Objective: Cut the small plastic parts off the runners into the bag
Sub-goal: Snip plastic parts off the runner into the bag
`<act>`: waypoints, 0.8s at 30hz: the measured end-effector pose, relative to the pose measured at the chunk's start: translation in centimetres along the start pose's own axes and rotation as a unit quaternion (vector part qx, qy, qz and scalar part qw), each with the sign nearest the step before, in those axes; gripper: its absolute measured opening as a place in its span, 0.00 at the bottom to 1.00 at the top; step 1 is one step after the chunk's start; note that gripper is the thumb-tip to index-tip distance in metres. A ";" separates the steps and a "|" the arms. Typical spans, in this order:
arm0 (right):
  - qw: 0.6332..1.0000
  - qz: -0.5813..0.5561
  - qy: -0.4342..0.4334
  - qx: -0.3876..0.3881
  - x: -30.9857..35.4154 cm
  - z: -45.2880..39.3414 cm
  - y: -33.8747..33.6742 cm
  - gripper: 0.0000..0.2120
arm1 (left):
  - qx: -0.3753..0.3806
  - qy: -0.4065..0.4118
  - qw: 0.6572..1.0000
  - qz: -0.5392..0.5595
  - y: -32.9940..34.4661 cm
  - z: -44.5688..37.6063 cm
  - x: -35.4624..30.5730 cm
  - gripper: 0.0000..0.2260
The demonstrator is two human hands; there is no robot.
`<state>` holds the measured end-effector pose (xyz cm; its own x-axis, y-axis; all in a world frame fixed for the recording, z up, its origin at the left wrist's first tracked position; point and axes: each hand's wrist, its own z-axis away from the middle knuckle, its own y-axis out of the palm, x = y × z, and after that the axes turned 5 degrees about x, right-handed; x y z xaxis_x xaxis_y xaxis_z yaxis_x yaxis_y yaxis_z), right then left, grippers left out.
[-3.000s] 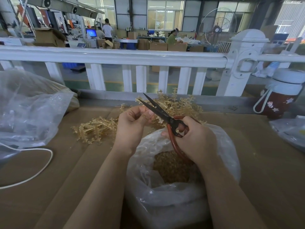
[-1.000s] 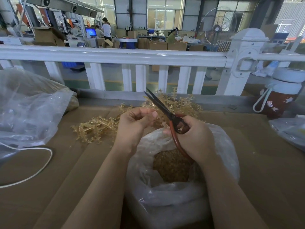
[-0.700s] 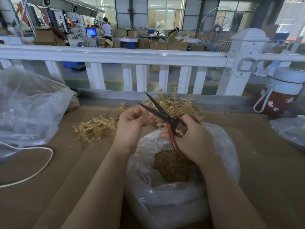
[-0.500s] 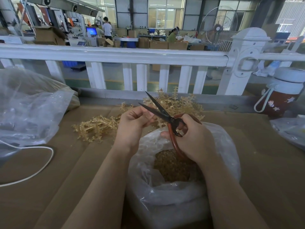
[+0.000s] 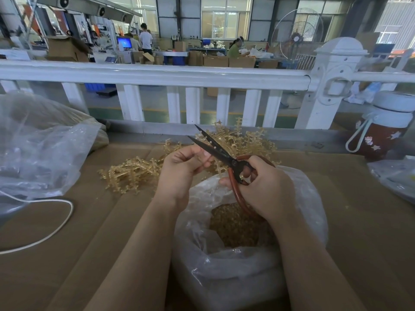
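Above the open bag (image 5: 247,272) on the surface, the left hand (image 5: 182,173) pinches a runner (image 5: 207,158) between the parted scissors (image 5: 215,148) blades, which the right hand (image 5: 265,187) grips, blades pointing away and leftward, parts piled below.

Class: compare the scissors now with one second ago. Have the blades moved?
Yes. The scissors blades, shut together a second ago, now stand parted, their tips lower against the white fence, while the right hand grips the handles.
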<state>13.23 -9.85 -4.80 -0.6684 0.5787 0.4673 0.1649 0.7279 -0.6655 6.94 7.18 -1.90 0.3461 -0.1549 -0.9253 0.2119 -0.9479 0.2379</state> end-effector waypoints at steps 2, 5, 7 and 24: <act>1.000 -0.002 -0.005 -0.005 0.0 0.0 0.0 0.28 | 0.000 0.000 1.000 -0.001 0.0 0.0 0.0 0.11; 1.000 0.001 -0.007 -0.008 0.1 0.0 0.0 0.27 | 0.002 0.004 1.000 -0.002 0.0 0.0 0.0 0.10; 1.000 0.003 -0.006 -0.014 0.2 0.1 0.0 0.26 | 0.006 0.008 1.000 -0.001 0.0 0.1 -0.1 0.10; 1.000 -0.015 0.011 0.018 0.0 -0.1 0.0 0.36 | 0.028 0.012 0.999 -0.045 -0.3 0.1 0.1 0.08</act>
<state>13.24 -9.86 -4.73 -0.6566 0.5648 0.5000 0.1181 0.7316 -0.6714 6.82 7.40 -2.05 0.3506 -0.0625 -0.9345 0.1911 -0.9720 0.1367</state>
